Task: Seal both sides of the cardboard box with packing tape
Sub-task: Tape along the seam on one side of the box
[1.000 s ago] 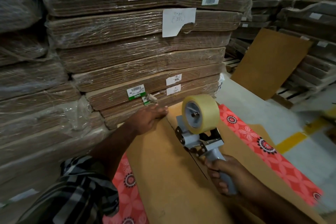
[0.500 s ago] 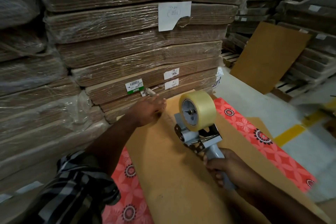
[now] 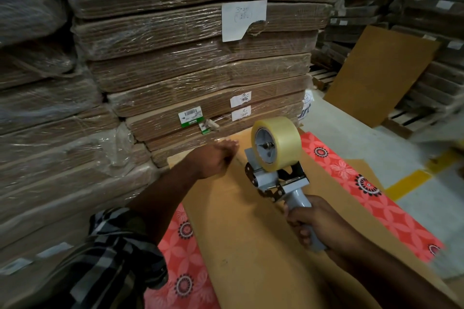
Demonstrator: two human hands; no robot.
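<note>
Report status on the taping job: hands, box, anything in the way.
Right hand grips grey tape dispenser, clear roll loaded. Left hand flat on brown cardboard box at far edge. Wrapped cardboard stacks stand just beyond; seam unobstructed.

Matt brown cardboard box, glossy translucent tape roll on a smooth grey dispenser, shiny plastic-wrapped cardboard stacks.

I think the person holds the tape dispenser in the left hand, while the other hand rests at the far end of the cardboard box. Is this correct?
Not quite. The head view shows the right hand gripping the handle of the tape dispenser. It is the left hand that rests at the far end of the cardboard box.
</note>
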